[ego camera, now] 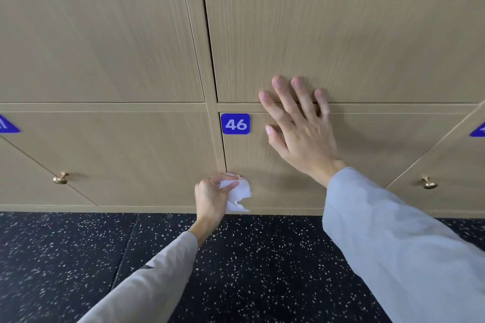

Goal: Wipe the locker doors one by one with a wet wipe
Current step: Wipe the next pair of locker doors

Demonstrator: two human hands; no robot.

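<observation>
A bank of closed wood-grain lockers fills the upper two thirds of the frame, their contents hidden behind shut doors. At centre, the door of locker 46 [275, 165] carries a blue number plate [235, 124] at its upper left corner. The left hand [214, 195], reaching up from the lower centre on a pale grey sleeve [147, 278], grips a crumpled white wet wipe [238, 193] with curled fingers, holding it against the door's lower left edge where a brass knob is all but hidden behind it. The right hand [299, 123], extended from the lower right on a light blue-grey sleeve [388, 238], lies flat with fingers straight and spread, palm on door 46 and fingertips crossing the rail onto the locker door above [341, 29]. Brass knobs show on the neighbouring doors at lower left [61, 178] and lower right [429, 183]. A dark speckled floor [249, 270] runs along the bottom of the frame.
</observation>
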